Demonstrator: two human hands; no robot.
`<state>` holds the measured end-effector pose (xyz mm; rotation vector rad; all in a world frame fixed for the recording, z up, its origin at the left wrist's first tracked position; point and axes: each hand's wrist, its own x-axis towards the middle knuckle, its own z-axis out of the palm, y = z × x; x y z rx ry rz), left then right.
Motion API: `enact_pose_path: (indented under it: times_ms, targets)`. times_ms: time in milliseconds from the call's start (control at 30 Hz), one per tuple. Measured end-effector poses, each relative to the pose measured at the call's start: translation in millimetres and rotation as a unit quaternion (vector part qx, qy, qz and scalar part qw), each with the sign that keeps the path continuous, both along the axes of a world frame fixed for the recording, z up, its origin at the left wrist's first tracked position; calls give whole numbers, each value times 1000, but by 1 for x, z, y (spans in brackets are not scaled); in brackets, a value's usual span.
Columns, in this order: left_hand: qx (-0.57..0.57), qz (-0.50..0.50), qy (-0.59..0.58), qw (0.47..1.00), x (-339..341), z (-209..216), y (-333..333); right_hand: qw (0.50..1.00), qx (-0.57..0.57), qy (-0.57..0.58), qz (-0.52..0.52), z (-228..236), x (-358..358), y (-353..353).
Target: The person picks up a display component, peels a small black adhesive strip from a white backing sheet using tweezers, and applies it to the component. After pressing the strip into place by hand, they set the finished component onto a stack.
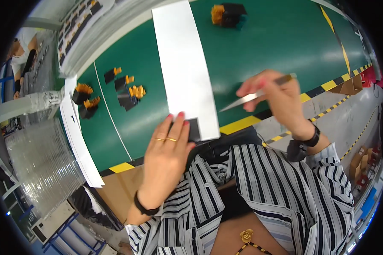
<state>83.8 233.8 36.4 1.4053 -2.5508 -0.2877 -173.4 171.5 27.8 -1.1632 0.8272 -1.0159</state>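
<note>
My left hand (167,146) lies with fingers stretched out over a small flat black piece (193,129), holding it down at the near end of a long white strip (184,63). Part of that piece is hidden under the fingers. To the right of the strip, my right hand (278,97) is closed around slim pointed metal tweezers (241,100). Their tip points left, close to the strip's right edge. The right hand is slightly blurred.
On the green work surface (259,51), several black pieces with orange tabs (125,93) lie left of the strip. A larger black-and-orange stack (229,15) sits at the far side. Yellow-black tape (242,124) marks the near edge. Another person (23,59) is at the far left.
</note>
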Motion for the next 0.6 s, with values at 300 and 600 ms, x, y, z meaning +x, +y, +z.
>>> enact_pose_path:
  times_ms: [300, 600]
  targets:
    - [-78, 36, 89, 992, -2, -40, 7, 990, 85, 77, -78, -22, 41, 14]
    - [-76, 34, 96, 992, 4, -37, 5, 987, 125, -97, -40, -33, 30, 7]
